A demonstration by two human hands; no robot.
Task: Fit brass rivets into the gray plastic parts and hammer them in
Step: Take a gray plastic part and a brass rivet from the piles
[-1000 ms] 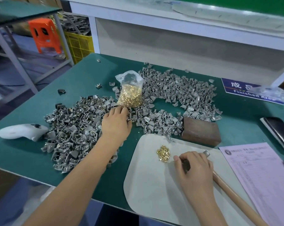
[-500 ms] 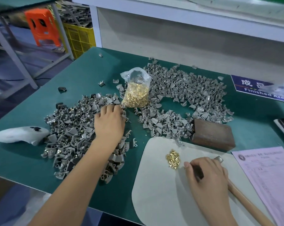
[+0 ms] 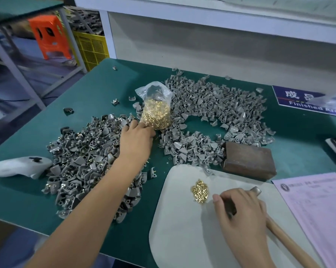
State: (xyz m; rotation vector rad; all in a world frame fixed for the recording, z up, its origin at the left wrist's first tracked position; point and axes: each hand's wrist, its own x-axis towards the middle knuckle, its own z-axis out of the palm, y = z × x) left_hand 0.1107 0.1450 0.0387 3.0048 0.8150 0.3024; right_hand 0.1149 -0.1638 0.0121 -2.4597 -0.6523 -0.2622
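Hammer [image 3: 290, 236]: I log its handle running near-right, head far-left, gripped in my right hand [image 3: 242, 215]. Left hand [image 3: 137, 140]: flat, fingers relaxed, on gray parts [image 3: 82, 161].

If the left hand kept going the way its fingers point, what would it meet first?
Most likely the clear bag of brass rivets: the left hand reaches up the table with its fingertips right at the bag's base, though actual contact can't be told.
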